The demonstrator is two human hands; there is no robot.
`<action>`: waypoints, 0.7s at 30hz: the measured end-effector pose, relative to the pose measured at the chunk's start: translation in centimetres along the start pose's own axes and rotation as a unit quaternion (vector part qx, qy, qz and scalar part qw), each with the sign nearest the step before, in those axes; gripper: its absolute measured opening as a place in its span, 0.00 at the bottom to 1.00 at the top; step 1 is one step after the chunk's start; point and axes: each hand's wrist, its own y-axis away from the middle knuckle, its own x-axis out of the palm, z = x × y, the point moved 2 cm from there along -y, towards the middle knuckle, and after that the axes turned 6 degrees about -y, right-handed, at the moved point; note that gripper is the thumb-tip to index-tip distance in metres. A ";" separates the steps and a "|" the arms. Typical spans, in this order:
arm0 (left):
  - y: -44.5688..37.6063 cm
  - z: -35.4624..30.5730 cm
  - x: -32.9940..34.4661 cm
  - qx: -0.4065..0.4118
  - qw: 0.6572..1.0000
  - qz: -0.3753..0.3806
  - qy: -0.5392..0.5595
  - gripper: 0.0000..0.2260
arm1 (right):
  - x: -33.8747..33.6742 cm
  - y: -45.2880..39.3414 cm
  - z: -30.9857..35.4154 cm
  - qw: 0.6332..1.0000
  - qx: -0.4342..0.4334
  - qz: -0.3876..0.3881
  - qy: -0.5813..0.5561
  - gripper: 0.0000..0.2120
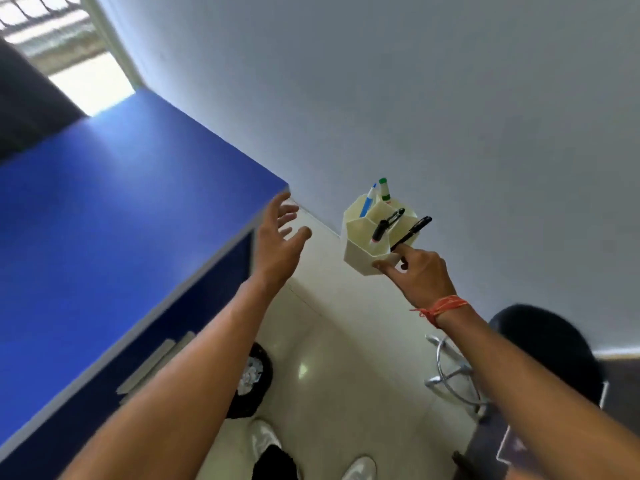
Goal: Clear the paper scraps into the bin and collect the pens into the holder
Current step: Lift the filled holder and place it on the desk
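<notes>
My right hand [420, 275] grips a cream hexagonal pen holder [367, 249] by its lower rim and carries it in the air in front of the white wall. Inside it stand a blue marker [367, 200], a green-capped stick [383, 190], a black clip pen [388, 224] and a black pen [412, 232] that leans out over the rim near my forefinger. My left hand [278, 244] is raised with its fingers spread and holds nothing, just off the corner of the blue desk [104, 216]. A black bin [252, 379] with crumpled white paper inside stands on the floor below.
The blue desk fills the left side, with grey drawer handles [156, 362] on its front. A black chair [543, 344] with a chrome base [453, 372] stands at the right. My shoes [263, 441] show on the pale tiled floor. A window [52, 39] is at top left.
</notes>
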 end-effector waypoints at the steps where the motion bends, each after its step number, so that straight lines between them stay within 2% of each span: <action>1: 0.3 -1.5 -3.1 0.004 1.000 -0.020 -0.001 0.29 | -0.6 -0.6 2.7 1.000 -0.018 0.008 -0.004 0.18; 5: -0.2 -2.8 -11.4 0.008 0.998 -0.048 -0.035 0.29 | 0.0 -2.9 10.2 0.997 -0.069 0.018 -0.014 0.19; 11: -3.5 0.9 -20.9 -0.032 0.992 -0.112 -0.055 0.27 | 7.4 -9.0 21.1 0.991 -0.111 0.049 -0.048 0.19; 16: -6.2 4.5 -24.1 -0.087 0.984 -0.152 -0.043 0.27 | 13.2 -13.1 27.0 0.984 -0.121 0.109 -0.069 0.19; 21: -8.4 7.2 -26.0 -0.120 0.971 -0.203 -0.038 0.25 | 19.0 -16.8 29.6 0.969 -0.161 0.171 -0.071 0.17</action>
